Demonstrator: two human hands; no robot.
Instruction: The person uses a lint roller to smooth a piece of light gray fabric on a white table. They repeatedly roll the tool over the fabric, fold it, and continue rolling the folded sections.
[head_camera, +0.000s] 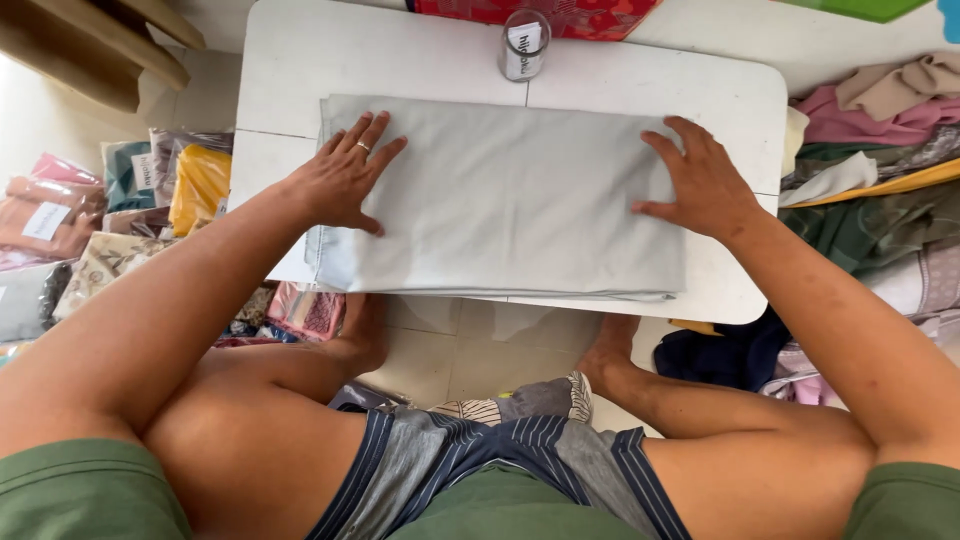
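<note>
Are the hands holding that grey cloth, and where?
Nothing is gripped. The left hand and right hand lie flat, fingers spread, on the folded grey cloth's two ends.

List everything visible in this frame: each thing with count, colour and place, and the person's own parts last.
Folded cloth: one, pale grey, flat in the middle of the table, under both hands.
Table: one, white, low, in front of the person.
Small jar: one, clear with a white label, at the table's far edge.
Bagged fabrics: several, yellow, pink, teal and patterned, on the floor to the left.
Loose fabrics: a pile, pink, beige, green and grey, to the right.
Red patterned cloth: one, beyond the table.
Wooden planks: a few, tan, upper left.
Left hand: flat on the cloth's left part, ring on one finger.
Right hand: flat on the cloth's right part.
</note>
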